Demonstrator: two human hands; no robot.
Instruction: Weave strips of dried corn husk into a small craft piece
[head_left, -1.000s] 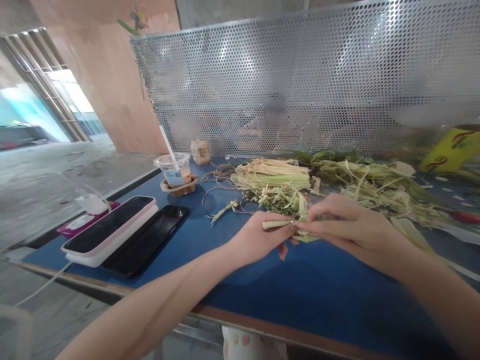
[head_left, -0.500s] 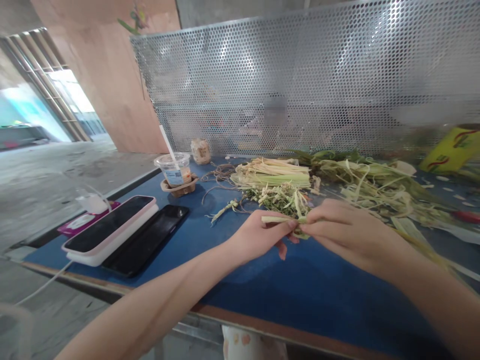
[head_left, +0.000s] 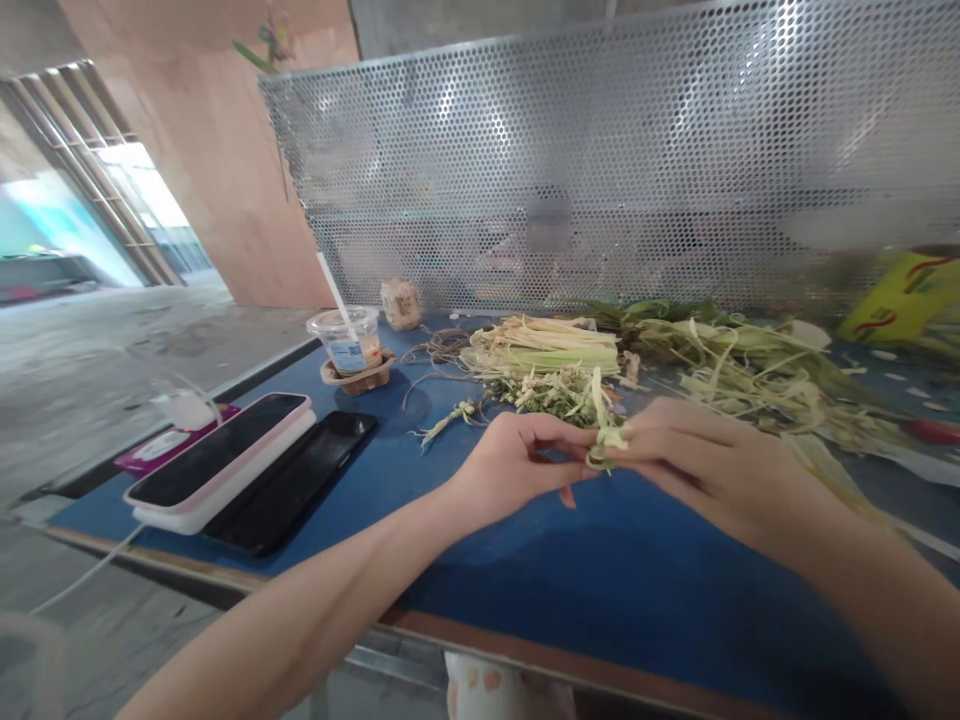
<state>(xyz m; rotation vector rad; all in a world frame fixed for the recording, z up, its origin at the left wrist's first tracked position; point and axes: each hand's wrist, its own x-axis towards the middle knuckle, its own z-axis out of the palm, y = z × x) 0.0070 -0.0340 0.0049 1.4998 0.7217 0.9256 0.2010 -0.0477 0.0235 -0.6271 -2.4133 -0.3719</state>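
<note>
Between my fingertips is a knotted strip of pale green husk (head_left: 610, 434), with one end sticking up. My left hand (head_left: 517, 458) pinches it from the left, thumb and fingers closed on its edge. From the right, my right hand (head_left: 694, 450) grips the same knot with thumb and forefinger. Just behind my hands lies a pile of small knotted husk pieces (head_left: 536, 390). Beyond that pile rests a stack of flat pale husk strips (head_left: 540, 345). Loose, curling husks (head_left: 742, 370) spread out behind my right hand.
On the left of the blue table (head_left: 480, 580) lie a black phone (head_left: 292, 480) and a pink-edged phone (head_left: 217, 455) on a white block. A plastic cup with a straw (head_left: 346, 345) sits in a cardboard holder. Brown twine (head_left: 439, 345), a small jar (head_left: 400, 303) and a yellow packet (head_left: 904, 300) are farther back.
The husk end that lay leftward over my left thumb now points upward from the knot. My left fingers have shifted their pinch; my right hand stays nearly in place.
</note>
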